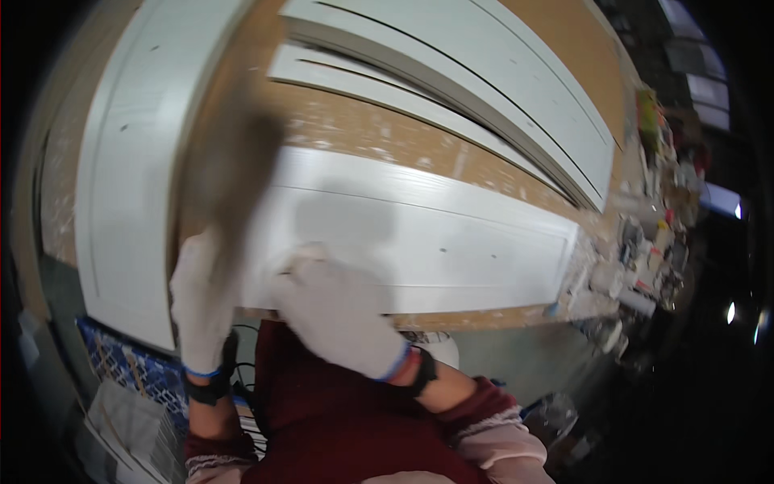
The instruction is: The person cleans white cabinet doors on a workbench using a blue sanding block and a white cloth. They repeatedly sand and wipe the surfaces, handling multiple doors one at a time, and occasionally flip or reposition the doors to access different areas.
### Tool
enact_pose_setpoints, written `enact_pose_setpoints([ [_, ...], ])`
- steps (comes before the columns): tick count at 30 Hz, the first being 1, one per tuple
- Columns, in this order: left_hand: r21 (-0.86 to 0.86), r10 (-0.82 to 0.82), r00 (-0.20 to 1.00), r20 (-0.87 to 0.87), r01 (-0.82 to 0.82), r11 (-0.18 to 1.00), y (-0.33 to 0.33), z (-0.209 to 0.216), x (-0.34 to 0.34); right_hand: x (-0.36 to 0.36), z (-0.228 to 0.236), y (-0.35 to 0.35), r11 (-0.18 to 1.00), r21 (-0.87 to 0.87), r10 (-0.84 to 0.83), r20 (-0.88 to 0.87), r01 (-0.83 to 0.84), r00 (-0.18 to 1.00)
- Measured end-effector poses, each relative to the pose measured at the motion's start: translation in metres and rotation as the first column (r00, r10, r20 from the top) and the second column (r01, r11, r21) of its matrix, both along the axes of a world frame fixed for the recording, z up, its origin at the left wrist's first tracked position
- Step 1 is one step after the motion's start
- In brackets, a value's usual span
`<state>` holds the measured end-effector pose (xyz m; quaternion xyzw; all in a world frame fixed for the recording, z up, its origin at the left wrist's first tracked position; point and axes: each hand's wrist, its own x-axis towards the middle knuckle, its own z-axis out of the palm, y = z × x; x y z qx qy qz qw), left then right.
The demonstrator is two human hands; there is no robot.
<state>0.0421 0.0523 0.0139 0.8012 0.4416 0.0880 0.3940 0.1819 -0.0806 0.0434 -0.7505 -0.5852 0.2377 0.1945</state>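
Note:
My left hand (200,302), in a white work glove, is raised at the near left. Its fingers look closed around a long grey-brown object (242,169), smeared by motion; its kind I cannot make out. Close by on the right, my right hand (334,310), gloved too, hangs over the near edge of a white panel (435,242). Its fingers are curled in, and whatever they might hold is hidden. The panel has a grooved frame line and small dark marks. To the left of my left hand lies another long white panel (129,161).
More white panels (459,56) lie at the far side of the brown, paint-specked work table (379,121). Bottles, cans and other clutter (645,250) crowd its right end. A blue patterned box (129,363) and a grey crate (129,419) stand below on the left.

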Motion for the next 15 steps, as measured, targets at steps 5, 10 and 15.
enact_pose_setpoints([
  [5, -0.107, 0.057, 0.985, -0.160, -0.075, 0.991, -0.012, 0.019, 0.022, 0.016, 0.002, -0.020, 0.991, -0.056, -0.101, 0.255, 0.120, 0.962],
  [10, 0.132, 0.029, 0.961, -0.274, 0.008, 0.991, -0.018, -0.002, 0.018, 0.103, -0.023, -0.151, 0.784, -0.058, -0.596, 0.213, 0.619, 0.774],
  [15, 0.128, 0.022, 0.940, -0.340, 0.023, 0.992, -0.022, 0.012, 0.030, 0.192, -0.041, -0.273, 0.434, 0.181, -0.836, 0.446, 0.883, 0.319],
])
